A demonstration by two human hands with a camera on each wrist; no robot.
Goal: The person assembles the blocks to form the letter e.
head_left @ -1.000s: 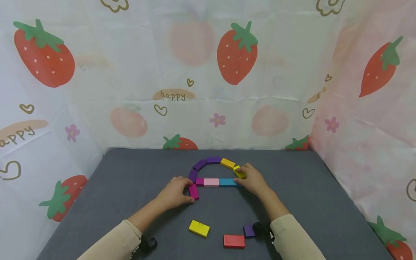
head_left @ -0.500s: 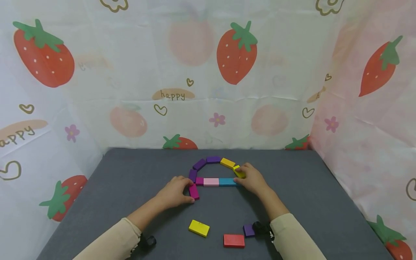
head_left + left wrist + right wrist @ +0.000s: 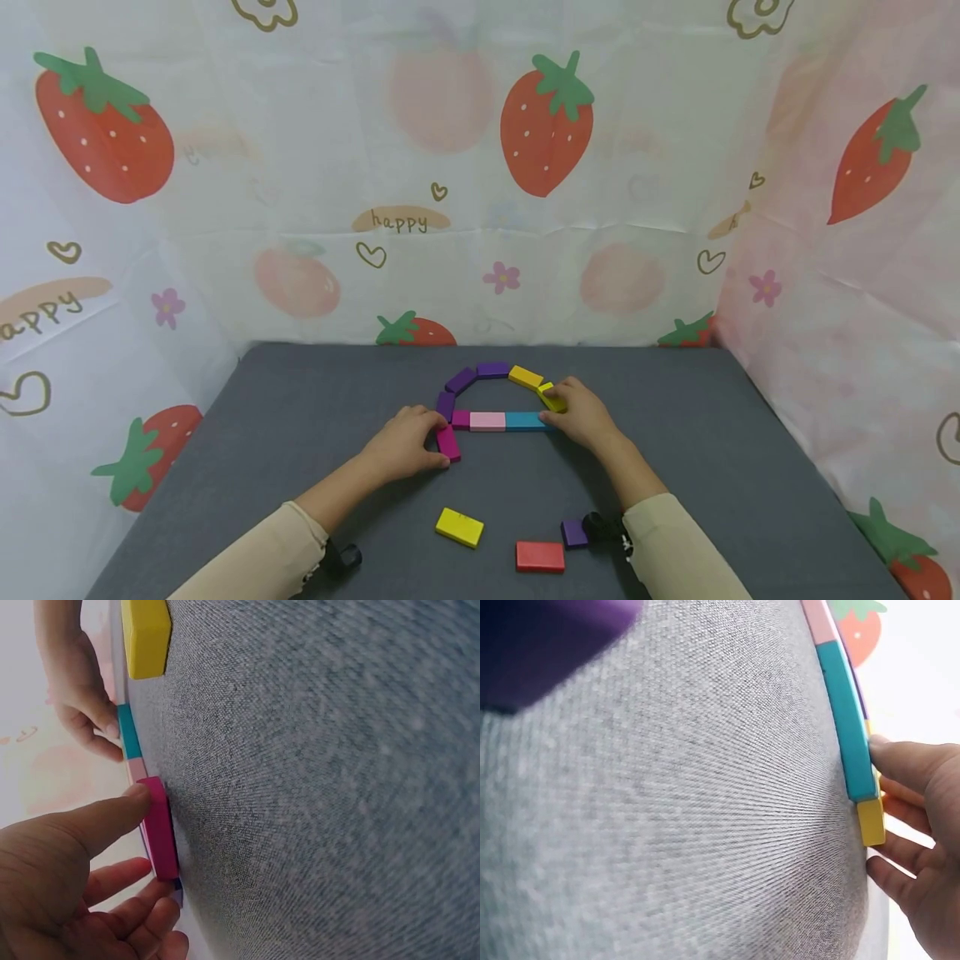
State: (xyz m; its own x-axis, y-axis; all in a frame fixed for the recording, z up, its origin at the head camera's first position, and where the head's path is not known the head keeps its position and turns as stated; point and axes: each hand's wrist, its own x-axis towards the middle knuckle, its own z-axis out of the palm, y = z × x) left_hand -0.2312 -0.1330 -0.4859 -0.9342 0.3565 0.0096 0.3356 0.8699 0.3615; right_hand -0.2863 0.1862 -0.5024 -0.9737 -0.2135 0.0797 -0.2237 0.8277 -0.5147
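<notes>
My left hand (image 3: 401, 442) pinches a magenta block (image 3: 447, 442) lengthwise, with the thumb at its near end and fingers at its far end. In the left wrist view the thumb presses on that magenta block (image 3: 159, 829). At the arch's right end, my right hand (image 3: 587, 415) grips a yellow block (image 3: 553, 400) with curled fingers. Its thumb lies against the blue block (image 3: 847, 720) in the right wrist view, where a yellow block (image 3: 871, 822) shows past the blue one's end. Part of the blue block is hidden under the right hand.
Purple blocks (image 3: 461, 381) and an orange-yellow block (image 3: 526, 377) curve above a row with a pink block (image 3: 487, 422). Loose on the grey cloth (image 3: 315, 383) nearer me lie a yellow block (image 3: 459, 527), a red block (image 3: 540, 557) and a purple block (image 3: 574, 534).
The left hand and its magenta block have shifted very slightly right. The right hand and the other blocks stay in place.
</notes>
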